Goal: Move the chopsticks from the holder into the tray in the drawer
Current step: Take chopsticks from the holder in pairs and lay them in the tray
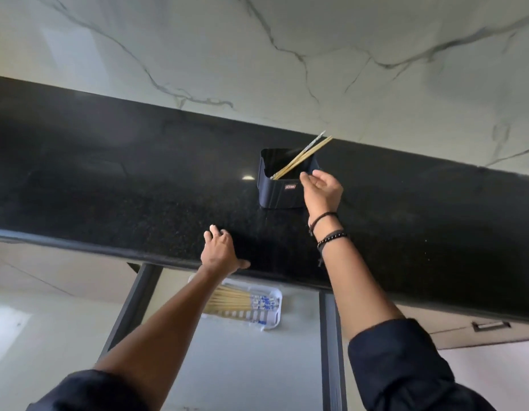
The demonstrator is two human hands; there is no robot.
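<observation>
A dark blue square holder (279,192) stands on the black stone counter (138,185) near the wall. A few wooden chopsticks (304,155) lean in it, tips pointing up to the right. My right hand (321,188) hovers at the holder's front right rim, fingers apart, holding nothing. My left hand (220,252) rests flat on the counter's front edge, fingers spread. Below the counter, an open drawer (236,366) holds a white slotted tray (259,317) with several chopsticks (230,301) lying side by side, their blue-patterned ends to the right.
A white marble wall (257,54) rises behind the counter. Dark drawer rails (331,351) frame the drawer on both sides. A cabinet front with a recessed metal handle (491,325) sits at lower right.
</observation>
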